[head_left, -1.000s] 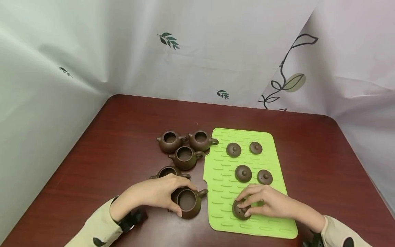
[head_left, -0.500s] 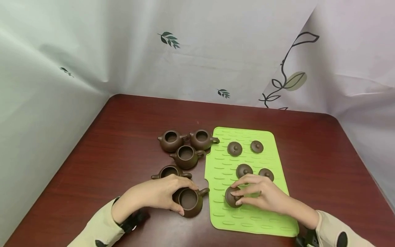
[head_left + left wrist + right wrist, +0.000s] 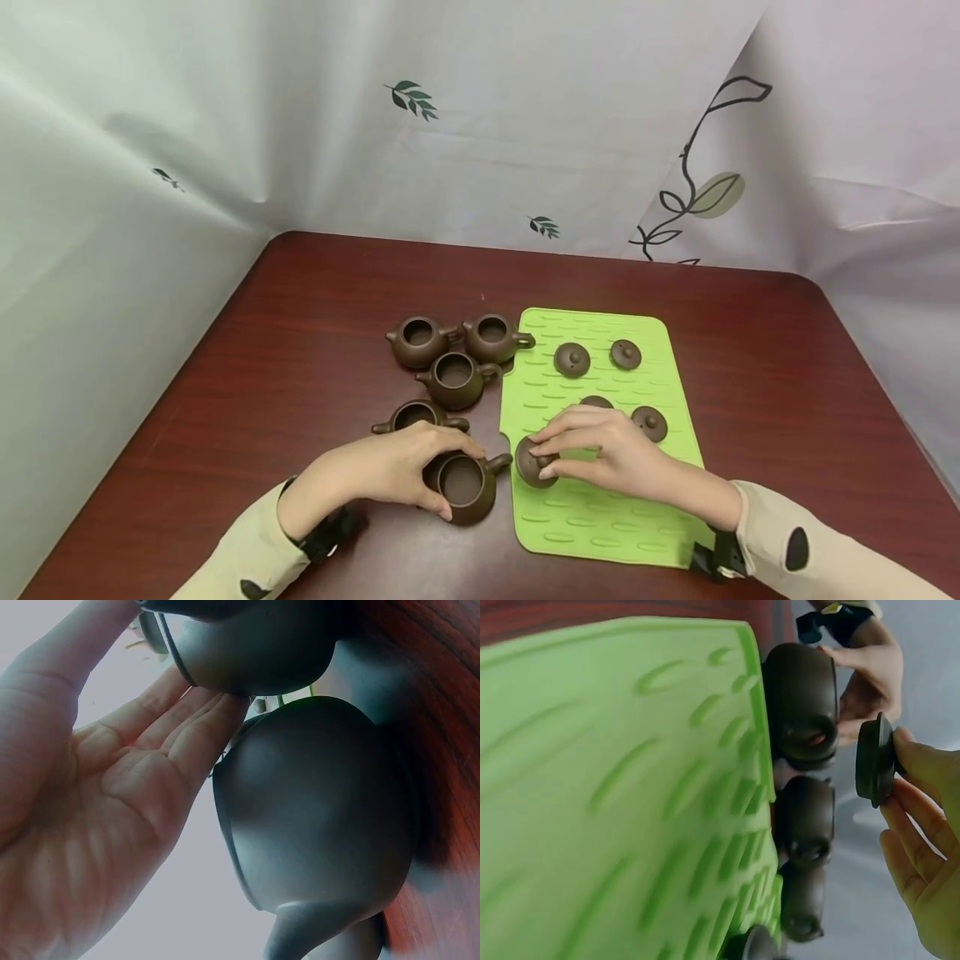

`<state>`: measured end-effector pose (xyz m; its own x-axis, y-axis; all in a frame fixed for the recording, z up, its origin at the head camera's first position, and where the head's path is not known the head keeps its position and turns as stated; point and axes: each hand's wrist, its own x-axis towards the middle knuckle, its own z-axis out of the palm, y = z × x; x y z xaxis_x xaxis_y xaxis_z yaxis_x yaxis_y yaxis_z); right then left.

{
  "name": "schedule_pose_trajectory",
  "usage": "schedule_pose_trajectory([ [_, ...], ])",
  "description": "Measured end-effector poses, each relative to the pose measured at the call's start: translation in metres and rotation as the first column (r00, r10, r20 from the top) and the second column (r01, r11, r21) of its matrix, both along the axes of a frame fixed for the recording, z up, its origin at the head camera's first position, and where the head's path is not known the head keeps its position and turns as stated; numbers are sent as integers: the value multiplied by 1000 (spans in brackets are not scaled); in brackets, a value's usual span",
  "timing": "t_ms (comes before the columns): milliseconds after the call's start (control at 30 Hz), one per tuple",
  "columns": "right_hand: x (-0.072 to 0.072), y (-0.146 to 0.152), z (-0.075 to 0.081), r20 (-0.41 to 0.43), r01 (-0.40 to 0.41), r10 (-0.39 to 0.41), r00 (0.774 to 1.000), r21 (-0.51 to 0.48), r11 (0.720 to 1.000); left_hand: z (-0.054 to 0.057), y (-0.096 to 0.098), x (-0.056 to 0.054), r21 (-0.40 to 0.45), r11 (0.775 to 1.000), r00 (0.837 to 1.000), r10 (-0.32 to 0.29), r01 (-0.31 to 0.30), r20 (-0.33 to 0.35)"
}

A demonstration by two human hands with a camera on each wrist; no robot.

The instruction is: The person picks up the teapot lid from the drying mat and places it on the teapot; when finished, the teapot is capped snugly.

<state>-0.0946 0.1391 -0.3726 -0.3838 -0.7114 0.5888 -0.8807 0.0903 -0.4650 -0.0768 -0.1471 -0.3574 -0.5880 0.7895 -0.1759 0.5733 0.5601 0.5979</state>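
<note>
My left hand [image 3: 393,467] grips a lidless brown clay teapot [image 3: 463,492] at the front of the table, thumb on its near side and fingers on the far side. The teapot's handle points right, toward the green mat [image 3: 585,533]. My right hand [image 3: 607,446] pinches a round brown teapot lid [image 3: 531,462] by its knob. In the right wrist view that lid [image 3: 875,761] is raised above the mat, its flange facing down. Another open teapot [image 3: 414,414] stands just behind my left hand, partly covered by it.
Farther back stand three more lidless teapots, one of them [image 3: 454,379] close to the mat's left edge. Several lids lie on the mat, such as the one at its back right [image 3: 626,354]; one [image 3: 596,402] is mostly hidden by my right hand. A pale curtain [image 3: 480,150] hangs behind the table.
My right hand has lifted the lid from the front of the mat and carried it left and slightly back, near the teapot's handle. My left hand keeps its grip on the teapot.
</note>
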Motion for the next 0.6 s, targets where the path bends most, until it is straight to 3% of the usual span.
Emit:
schedule_pose_trajectory([
  [167,-5,-21,3,-61,-34,32,998,-30,999,1,-1,-1,-27,999,999,30,-29,42],
  [367,-7,-42,5,-72,-104,101,992,-39,994,0,-1,-3,-7,1000,1000,14,-13,22],
  [600,-5,-55,0,-136,-119,117,984,-3,993,0,2,-1,-2,1000,1000,4,-4,-1],
])
